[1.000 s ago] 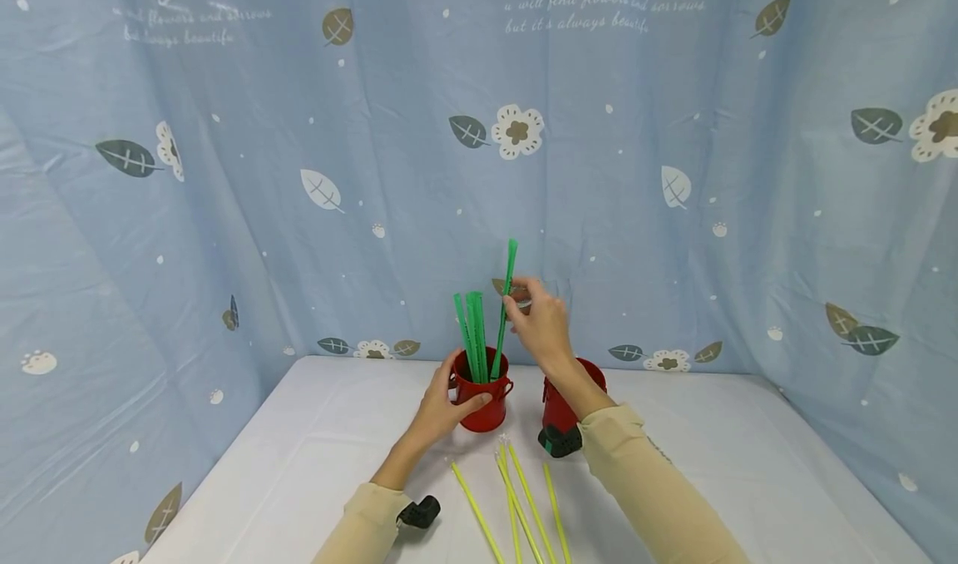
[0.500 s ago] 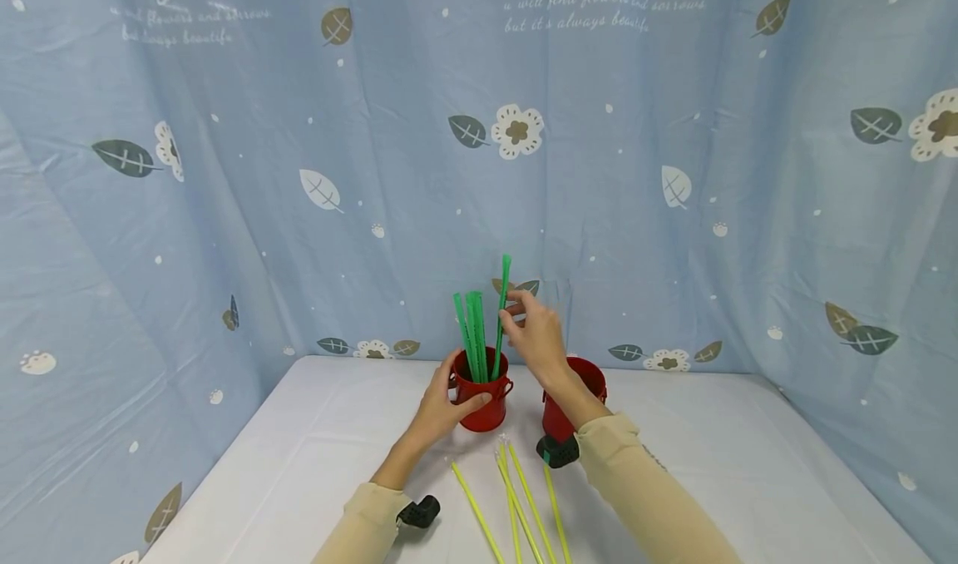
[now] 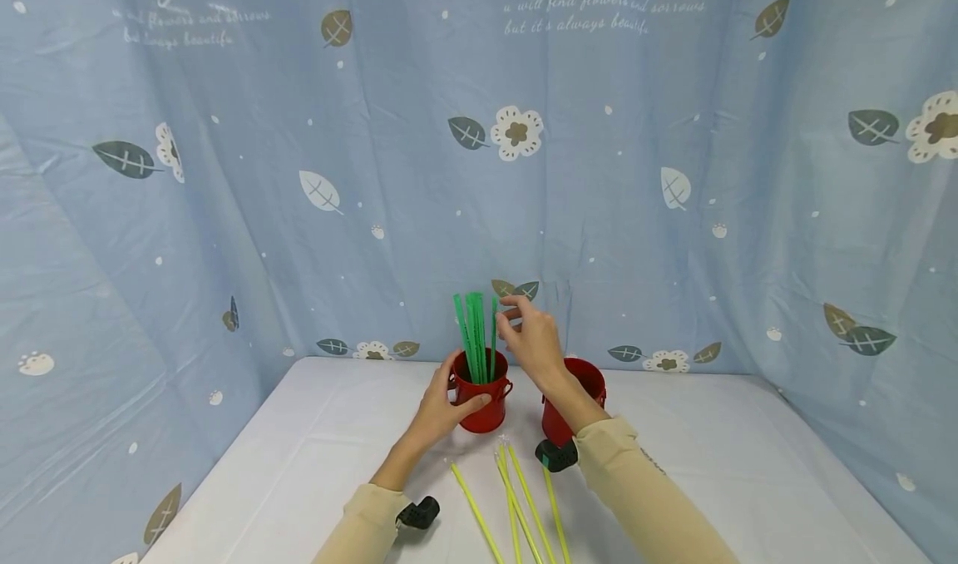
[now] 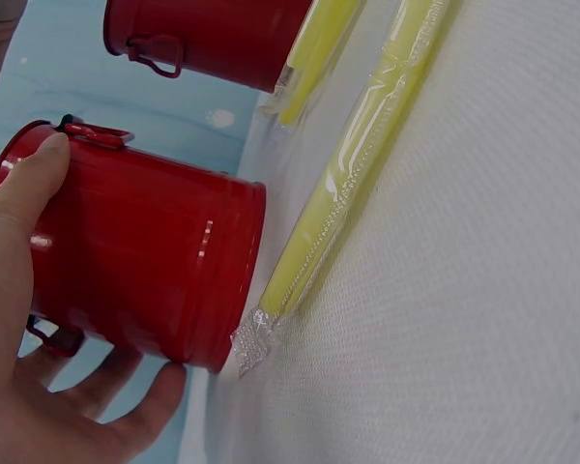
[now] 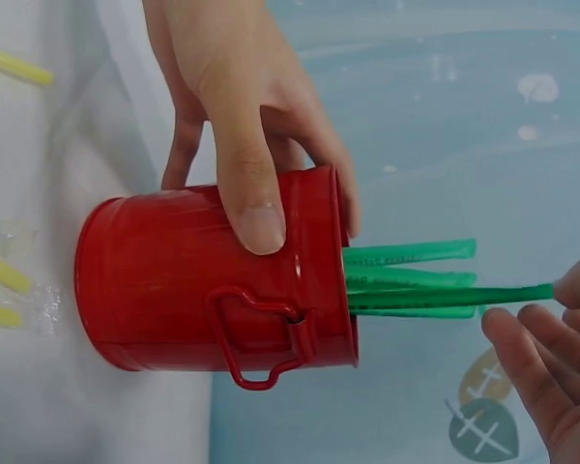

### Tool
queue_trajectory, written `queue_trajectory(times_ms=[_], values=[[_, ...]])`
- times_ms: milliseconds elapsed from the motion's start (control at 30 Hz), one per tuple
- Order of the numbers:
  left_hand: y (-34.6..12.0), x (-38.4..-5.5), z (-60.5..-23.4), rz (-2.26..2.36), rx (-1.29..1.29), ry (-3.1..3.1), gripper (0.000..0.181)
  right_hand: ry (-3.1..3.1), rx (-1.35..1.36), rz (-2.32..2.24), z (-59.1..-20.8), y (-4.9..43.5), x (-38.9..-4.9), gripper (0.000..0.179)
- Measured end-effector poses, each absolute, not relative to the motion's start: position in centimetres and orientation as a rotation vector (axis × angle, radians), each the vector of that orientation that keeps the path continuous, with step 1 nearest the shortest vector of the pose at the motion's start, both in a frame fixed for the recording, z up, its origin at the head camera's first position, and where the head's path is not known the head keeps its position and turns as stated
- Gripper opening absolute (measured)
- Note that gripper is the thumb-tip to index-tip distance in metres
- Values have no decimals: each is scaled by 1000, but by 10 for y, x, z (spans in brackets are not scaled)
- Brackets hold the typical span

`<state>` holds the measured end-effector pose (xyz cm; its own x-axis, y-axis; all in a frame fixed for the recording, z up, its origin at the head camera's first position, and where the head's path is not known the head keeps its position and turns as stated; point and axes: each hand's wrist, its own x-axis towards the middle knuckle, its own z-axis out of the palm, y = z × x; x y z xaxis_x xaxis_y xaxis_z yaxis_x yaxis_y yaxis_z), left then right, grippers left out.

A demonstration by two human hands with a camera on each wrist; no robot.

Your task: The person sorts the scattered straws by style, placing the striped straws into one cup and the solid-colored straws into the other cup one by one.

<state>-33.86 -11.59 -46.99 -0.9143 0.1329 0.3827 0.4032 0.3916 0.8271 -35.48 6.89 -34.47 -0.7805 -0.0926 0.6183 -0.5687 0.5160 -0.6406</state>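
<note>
A small red bucket [image 3: 482, 417] with side handles stands upright at the back of the table. My left hand [image 3: 437, 406] grips it, thumb across the front and fingers round the other side. Several green wrapped straws [image 3: 476, 331] stick up out of it. Apart from that bunch, toward the right, one more green straw [image 5: 435, 298] stands in the bucket. My right hand [image 3: 535, 339] is beside its top end, fingers spread; in the right wrist view the thumb is right at the straw's tip. The straws' lower ends are hidden inside the bucket.
A second red bucket [image 3: 557, 418] stands to the right, partly behind my right forearm. Several yellow straws [image 3: 531, 497] in clear wrappers lie on the white tabletop [image 3: 314, 447] in front. Dark wrist-worn devices [image 3: 556, 456] sit at both wrists. A blue printed curtain [image 3: 419, 215] hangs behind.
My right hand has moved down and slightly left as the green straw sank into the bucket to about the others' height. The fingers have parted from it. My left hand stays on the bucket.
</note>
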Motion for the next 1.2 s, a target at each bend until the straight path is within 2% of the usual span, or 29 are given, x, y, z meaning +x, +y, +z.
queue_trajectory(times_ms=[633,1200], values=[[-120,-341,-472,-1488,-547,-2397,89,-2283,605,1181,-355,80,-337,18],[-120,-338,-463,-1490,-514,-2437,91,-2395,625,1180,-375,114,-283,18]])
